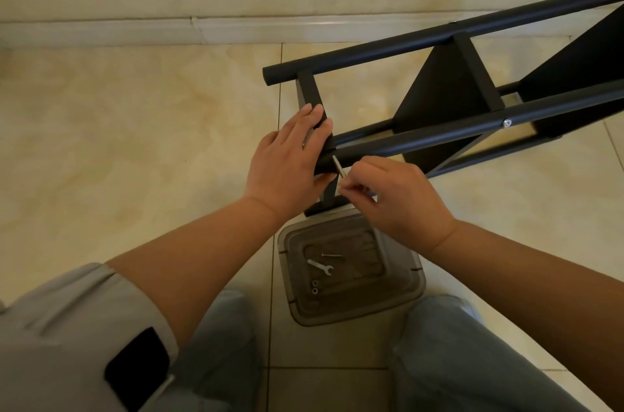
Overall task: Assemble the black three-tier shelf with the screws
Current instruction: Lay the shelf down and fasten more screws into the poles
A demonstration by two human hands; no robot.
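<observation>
Left hand (287, 160) lies flat with straight fingers against the end panel (312, 97) of the black shelf (449, 87), palm over the near end of the front pole (439, 136), thumb under it. Right hand (396, 197) pinches a long silver screw (337, 168) between thumb and fingertips; the screw's far tip touches the front pole just beside the left hand.

Floor (135, 141): beige tiles, pale baseboard (135, 28) along the wall at top.

Shelf is on its side on the floor, running from frame centre out to the upper right. Two long round poles on the upper side, rear pole (439, 40) and front pole, with flat black panels standing between them: end panel at the left, middle panel (442, 91), third panel (580, 74) at the right edge. More black bars show lower down, behind the front pole. One silver screw head (507, 123) already sits in the front pole, right of the middle panel.

Legs in light blue jeans (472, 361) at the bottom, grey sleeve (67, 327) lower left.

Clear plastic tub (413, 290) stands on the floor between the knees, just below the hands and touching or nearly touching the shelf's near corner. Inside it: small silver wrench (320, 267), a second long screw (332, 255) above the wrench, two small nuts (314, 286) below it.
</observation>
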